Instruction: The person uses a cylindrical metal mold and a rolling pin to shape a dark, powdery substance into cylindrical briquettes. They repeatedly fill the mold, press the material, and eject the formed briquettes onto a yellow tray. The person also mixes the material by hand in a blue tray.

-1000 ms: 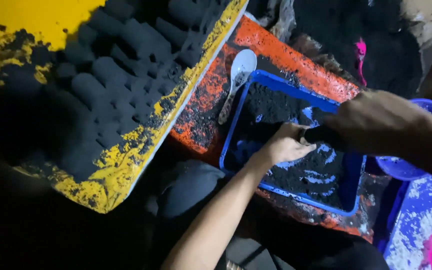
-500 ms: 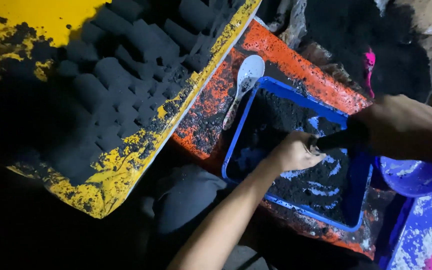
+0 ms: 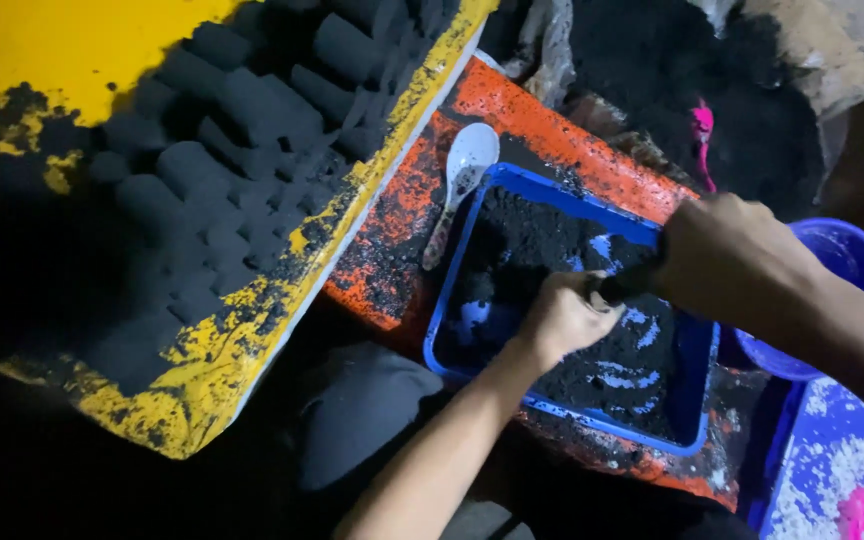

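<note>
Both hands have closed in over the blue tray (image 3: pixel 697 345) of black, crumbly powder since a second ago: left hand (image 3: pixel 564 318) curled around a pinch at the tray's middle, right hand (image 3: pixel 727 262) fisted on a short dark cylinder (image 3: pixel 624 285) just above it, white spoon (image 3: pixel 460 178) at the tray's far-left corner.

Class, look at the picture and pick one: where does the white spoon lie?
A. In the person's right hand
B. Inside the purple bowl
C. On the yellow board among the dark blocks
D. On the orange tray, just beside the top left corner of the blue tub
D: the white spoon rests on the orange tray, beside the corner of the blue tub, while both hands work over the dark powder in that tub.
</note>
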